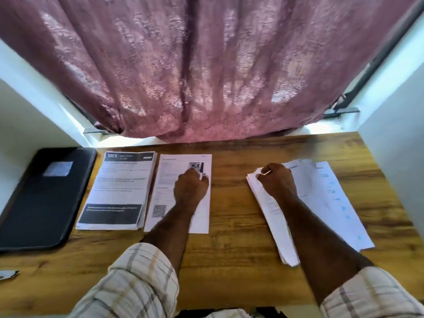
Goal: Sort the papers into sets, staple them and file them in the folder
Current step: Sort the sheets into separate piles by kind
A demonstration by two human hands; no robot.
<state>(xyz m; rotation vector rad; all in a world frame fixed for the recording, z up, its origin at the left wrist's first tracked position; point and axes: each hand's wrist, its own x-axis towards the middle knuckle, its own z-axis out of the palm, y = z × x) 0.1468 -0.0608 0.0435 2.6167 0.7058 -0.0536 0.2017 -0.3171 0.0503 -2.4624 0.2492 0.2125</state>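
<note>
A loose unsorted stack [273,216] at 3 o'clock is being pinched by the right hand [276,180]; sheets could easily get fanned and mixed. A single sheet [181,193] is being pressed by the curled left hand [190,187].

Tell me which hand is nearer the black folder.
Left. The left hand rests on the single sheet two piles right of the black folder; the right hand holds the unsorted stack farther right.
</note>
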